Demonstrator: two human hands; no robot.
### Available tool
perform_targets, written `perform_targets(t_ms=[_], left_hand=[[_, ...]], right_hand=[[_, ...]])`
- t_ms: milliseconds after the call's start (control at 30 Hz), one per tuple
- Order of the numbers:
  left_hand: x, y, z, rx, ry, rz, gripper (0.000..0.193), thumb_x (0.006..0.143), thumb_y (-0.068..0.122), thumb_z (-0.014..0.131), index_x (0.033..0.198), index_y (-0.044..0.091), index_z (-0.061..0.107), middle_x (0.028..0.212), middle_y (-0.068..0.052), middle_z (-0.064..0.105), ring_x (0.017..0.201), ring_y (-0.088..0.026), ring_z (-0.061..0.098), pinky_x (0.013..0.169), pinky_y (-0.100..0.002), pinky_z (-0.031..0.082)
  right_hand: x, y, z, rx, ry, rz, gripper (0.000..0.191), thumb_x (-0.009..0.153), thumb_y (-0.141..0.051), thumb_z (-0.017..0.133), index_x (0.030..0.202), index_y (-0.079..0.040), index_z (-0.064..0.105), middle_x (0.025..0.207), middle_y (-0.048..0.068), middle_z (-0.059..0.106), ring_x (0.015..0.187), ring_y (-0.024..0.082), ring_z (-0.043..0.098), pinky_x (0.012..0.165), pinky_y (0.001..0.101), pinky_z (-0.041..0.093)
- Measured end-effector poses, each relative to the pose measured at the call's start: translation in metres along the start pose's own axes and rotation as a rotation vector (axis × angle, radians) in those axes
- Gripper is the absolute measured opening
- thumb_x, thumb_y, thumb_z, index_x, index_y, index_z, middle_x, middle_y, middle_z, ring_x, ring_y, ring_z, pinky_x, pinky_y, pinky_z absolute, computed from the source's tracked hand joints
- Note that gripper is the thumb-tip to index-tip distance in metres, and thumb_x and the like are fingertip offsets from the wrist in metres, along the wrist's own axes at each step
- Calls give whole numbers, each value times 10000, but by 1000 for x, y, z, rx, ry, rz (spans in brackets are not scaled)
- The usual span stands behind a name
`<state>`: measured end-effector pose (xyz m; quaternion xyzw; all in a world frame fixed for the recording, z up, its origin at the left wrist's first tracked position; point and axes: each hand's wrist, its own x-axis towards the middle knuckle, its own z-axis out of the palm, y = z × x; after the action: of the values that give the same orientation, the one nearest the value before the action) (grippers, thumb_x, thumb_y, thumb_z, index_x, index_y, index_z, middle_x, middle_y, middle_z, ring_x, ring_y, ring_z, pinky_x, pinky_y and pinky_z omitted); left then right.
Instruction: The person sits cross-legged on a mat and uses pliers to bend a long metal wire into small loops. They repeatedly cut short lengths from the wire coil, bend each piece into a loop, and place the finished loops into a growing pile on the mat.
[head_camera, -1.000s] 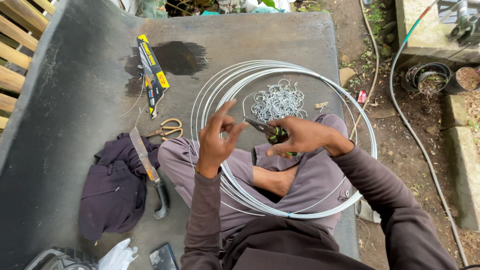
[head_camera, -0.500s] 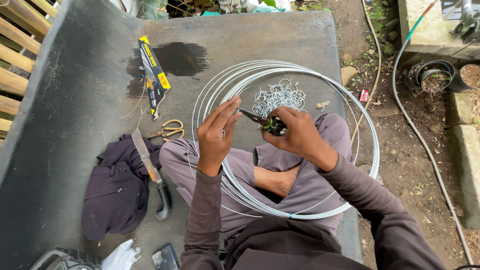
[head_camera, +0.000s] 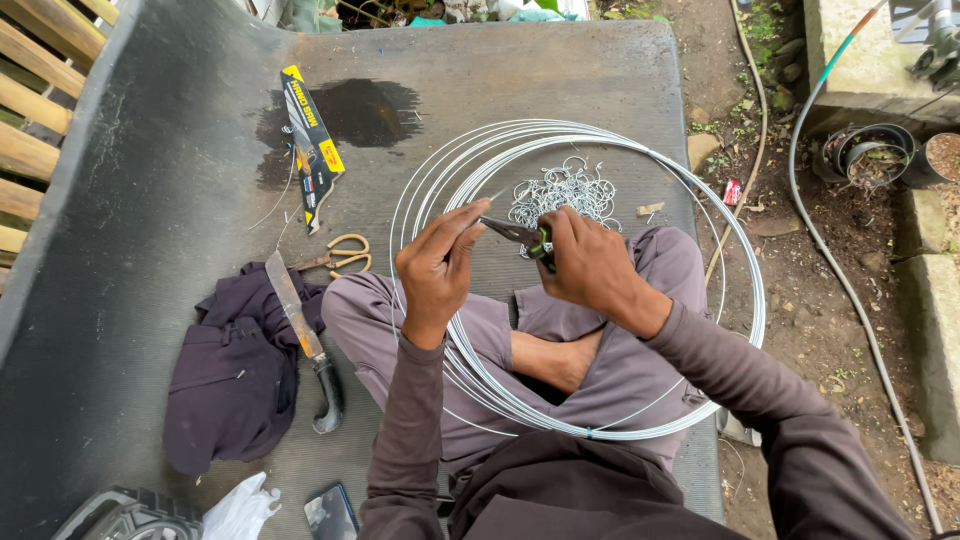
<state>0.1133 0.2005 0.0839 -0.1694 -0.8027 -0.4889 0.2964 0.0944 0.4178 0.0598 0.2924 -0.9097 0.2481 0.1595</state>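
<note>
I sit cross-legged on a dark mat inside a big coil of grey wire (head_camera: 700, 210). My right hand (head_camera: 590, 265) grips green-handled pliers (head_camera: 520, 236), whose jaws point left toward my left hand (head_camera: 437, 262). The left fingers pinch at the plier tips, on a thin wire end that is too small to make out. Just beyond the hands lies a pile of small bent wire rings (head_camera: 565, 190) on the mat.
A long knife with a black handle (head_camera: 300, 335) lies on a dark folded cloth (head_camera: 235, 370) at my left. Scissors (head_camera: 340, 255) and a yellow-black tool package (head_camera: 310, 145) lie farther out. A phone (head_camera: 330, 512) and white bag (head_camera: 240, 510) sit near. Hoses (head_camera: 830, 270) cross the dirt on the right.
Both hands have drawn closer together and shifted slightly left. The left fingers, spread a second ago, now close against the plier tips.
</note>
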Motion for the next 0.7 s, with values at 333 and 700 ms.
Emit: perform_targets(t_ms=[333, 700], left_hand=[[-5, -24, -14, -192, -162, -25, 272, 1063, 40, 612, 1324, 81, 677, 1121, -90, 785, 754, -128, 670, 668, -272, 557], [-15, -11, -19, -105, -147, 11, 302, 1073, 20, 578, 1346, 106, 674, 1098, -74, 773, 677, -85, 651, 600, -256, 532]], right_hand=[[-23, -17, -13, 1339, -502, 491, 419, 695, 63, 584, 1104, -24, 551, 852, -12, 486, 687, 71, 432, 537, 255, 353], [-30, -58, -30, 2795, -810, 912, 367, 670, 59, 500, 990, -98, 410, 824, -3, 325, 635, 99, 353, 460, 234, 238]])
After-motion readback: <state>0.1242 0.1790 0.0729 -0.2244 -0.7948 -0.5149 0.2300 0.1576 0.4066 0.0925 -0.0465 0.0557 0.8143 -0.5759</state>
